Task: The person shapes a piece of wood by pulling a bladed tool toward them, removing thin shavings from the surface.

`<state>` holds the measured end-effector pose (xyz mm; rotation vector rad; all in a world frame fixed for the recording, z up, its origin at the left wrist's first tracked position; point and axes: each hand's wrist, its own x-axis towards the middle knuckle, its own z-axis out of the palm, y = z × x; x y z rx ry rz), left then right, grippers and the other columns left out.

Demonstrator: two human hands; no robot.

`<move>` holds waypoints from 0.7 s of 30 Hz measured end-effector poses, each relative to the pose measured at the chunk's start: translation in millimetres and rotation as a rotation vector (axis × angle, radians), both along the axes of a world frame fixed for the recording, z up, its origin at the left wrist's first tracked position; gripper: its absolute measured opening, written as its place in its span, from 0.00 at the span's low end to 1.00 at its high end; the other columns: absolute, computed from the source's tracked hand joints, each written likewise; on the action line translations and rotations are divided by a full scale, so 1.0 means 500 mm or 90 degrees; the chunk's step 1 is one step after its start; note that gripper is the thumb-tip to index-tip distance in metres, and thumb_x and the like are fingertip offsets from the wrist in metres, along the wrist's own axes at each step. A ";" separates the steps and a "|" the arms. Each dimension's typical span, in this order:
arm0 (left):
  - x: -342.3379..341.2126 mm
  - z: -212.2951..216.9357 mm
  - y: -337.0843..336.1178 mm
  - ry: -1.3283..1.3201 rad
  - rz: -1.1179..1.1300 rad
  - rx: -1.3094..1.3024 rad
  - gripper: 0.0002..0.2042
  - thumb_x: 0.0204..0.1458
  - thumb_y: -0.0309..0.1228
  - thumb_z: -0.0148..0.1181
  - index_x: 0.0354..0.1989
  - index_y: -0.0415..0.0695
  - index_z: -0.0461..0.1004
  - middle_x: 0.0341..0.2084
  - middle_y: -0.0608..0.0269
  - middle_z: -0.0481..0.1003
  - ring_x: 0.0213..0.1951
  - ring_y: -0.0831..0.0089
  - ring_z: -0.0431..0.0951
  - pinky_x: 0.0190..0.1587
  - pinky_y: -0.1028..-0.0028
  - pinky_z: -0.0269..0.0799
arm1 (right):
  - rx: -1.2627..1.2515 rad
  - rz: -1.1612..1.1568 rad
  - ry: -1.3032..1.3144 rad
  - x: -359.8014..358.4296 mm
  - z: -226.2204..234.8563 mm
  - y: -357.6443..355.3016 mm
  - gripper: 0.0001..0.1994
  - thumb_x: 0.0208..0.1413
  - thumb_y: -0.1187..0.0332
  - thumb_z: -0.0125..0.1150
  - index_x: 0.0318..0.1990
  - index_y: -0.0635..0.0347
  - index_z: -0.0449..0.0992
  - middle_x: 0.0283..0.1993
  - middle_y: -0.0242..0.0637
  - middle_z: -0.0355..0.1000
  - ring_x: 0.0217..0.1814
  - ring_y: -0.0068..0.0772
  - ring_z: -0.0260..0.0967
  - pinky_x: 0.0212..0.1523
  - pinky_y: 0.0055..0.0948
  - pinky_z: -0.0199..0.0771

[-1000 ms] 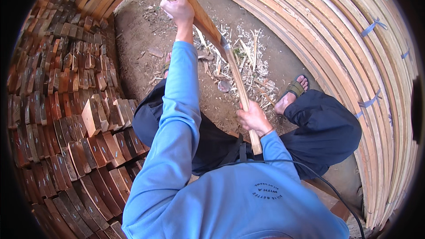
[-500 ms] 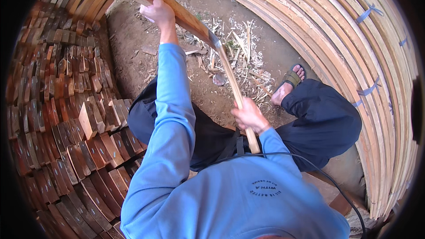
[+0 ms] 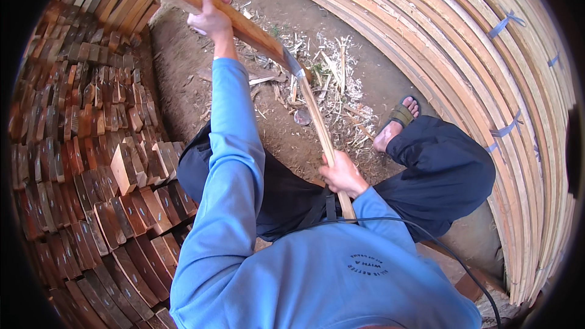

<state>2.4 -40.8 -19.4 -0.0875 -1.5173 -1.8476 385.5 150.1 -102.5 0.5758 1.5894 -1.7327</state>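
My left hand (image 3: pixel 211 21), reaching forward, is closed round a long wooden plank (image 3: pixel 250 29) that slants from the upper left down toward the middle. Its lower end meets the grey metal head of a wooden-handled tool (image 3: pixel 321 119). How that head is shaped, and so the tool's exact kind, I cannot make out. Fingers wrapped round the pale handle, my right hand (image 3: pixel 343 173) holds the tool low, close to my waist. Wood chips and shavings (image 3: pixel 341 79) lie on the ground beneath where tool and plank meet.
Stacked short wood blocks (image 3: pixel 79 189) fill the left side. Long boards (image 3: pixel 445 42), bundled with blue ties (image 3: pixel 507 23), curve along the right. My sandalled foot (image 3: pixel 399 123) rests on the dirt floor by the shavings. A black cable (image 3: pixel 420 228) runs across my front.
The plank and my left hand have shifted slightly left and toward me, bringing the plank's far end more into view. The tool head moved slightly left with it; both grips are unchanged.
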 end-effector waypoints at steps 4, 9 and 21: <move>0.015 -0.010 0.034 0.005 -0.031 -0.001 0.11 0.53 0.26 0.60 0.34 0.26 0.73 0.22 0.47 0.78 0.21 0.61 0.80 0.27 0.65 0.79 | -0.023 -0.015 -0.018 -0.059 -0.006 0.006 0.10 0.58 0.79 0.58 0.39 0.57 0.62 0.20 0.26 0.60 0.12 0.21 0.58 0.09 0.27 0.55; -0.013 -0.005 0.012 0.012 -0.042 0.064 0.10 0.53 0.25 0.61 0.32 0.25 0.74 0.21 0.48 0.78 0.20 0.64 0.79 0.26 0.67 0.78 | 0.062 0.005 0.039 -0.058 0.009 -0.015 0.09 0.57 0.79 0.58 0.40 0.59 0.63 0.19 0.26 0.59 0.12 0.21 0.59 0.09 0.27 0.55; 0.011 -0.012 -0.017 -0.005 0.009 0.068 0.11 0.52 0.26 0.61 0.31 0.25 0.74 0.20 0.49 0.78 0.20 0.64 0.79 0.27 0.66 0.77 | 0.003 -0.011 -0.001 -0.027 -0.004 -0.011 0.10 0.57 0.80 0.57 0.39 0.57 0.62 0.21 0.26 0.58 0.13 0.18 0.56 0.09 0.25 0.54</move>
